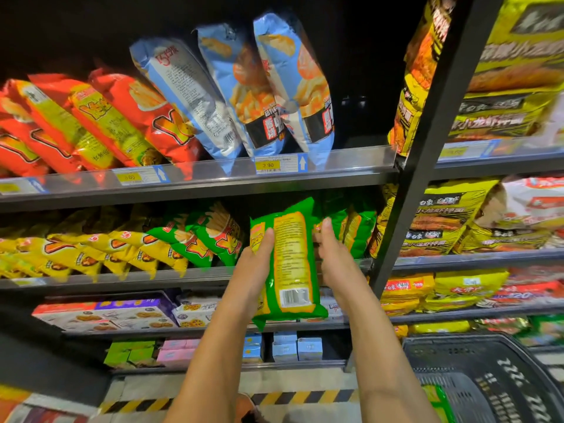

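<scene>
At a snack shelf [210, 272], left hand [254, 265] grips a green snack bag [291, 257], right hand [334, 261] beside it, grasp unclear; likely shelving it upright next.

Store shelving under bright, even light from the aisle side; the recess behind the upper bags falls to black. Glare streaks the clear price rail [213, 167]. Blur softens the outer packets, strongest on the yellow bags [518, 65] at right. Wide-angle distortion bows the shelves and tilts the upright post [427, 154]. The central green packet [290, 261] is sharpest.
</scene>
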Demonstrator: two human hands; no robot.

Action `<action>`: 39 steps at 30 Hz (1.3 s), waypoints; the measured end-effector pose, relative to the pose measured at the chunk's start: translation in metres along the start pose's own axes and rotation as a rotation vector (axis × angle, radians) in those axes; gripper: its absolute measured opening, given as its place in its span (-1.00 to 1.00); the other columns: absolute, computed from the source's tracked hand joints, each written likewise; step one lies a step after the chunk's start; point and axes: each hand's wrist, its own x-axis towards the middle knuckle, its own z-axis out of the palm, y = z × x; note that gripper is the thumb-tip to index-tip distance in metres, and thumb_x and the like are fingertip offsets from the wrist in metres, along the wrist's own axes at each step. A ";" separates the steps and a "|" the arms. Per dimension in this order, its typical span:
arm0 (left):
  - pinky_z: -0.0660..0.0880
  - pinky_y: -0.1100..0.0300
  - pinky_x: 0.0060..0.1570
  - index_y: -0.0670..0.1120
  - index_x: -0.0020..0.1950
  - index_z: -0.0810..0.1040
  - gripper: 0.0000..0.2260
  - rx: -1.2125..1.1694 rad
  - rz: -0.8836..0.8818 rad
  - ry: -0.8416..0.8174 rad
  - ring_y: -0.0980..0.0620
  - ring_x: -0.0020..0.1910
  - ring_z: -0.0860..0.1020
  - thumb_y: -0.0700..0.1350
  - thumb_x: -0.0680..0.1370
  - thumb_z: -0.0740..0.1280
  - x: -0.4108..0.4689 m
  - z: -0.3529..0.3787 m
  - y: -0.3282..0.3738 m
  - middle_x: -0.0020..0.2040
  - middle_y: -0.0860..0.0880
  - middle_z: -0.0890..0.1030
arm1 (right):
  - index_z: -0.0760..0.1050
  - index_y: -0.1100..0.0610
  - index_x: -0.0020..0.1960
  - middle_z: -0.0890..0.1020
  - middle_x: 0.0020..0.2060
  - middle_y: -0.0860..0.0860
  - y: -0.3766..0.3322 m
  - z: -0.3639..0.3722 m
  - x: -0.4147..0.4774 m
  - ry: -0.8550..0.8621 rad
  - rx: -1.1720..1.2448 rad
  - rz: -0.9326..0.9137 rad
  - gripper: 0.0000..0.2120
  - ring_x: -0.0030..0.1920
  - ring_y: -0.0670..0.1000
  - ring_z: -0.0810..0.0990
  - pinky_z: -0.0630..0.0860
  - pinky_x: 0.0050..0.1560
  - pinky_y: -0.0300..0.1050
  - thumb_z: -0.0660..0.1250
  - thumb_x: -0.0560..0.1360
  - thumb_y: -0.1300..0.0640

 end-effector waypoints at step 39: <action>0.58 -0.15 0.28 -0.09 0.22 0.72 -0.64 -0.025 -0.047 -0.269 -0.17 0.18 0.72 0.14 0.67 0.31 -0.051 -0.008 -0.005 0.17 -0.17 0.74 | 0.63 -0.03 0.21 0.65 0.11 -0.21 -0.008 -0.019 -0.056 -0.171 -0.041 0.143 -0.61 0.03 -0.16 0.63 0.48 0.29 -0.12 0.34 0.58 -0.29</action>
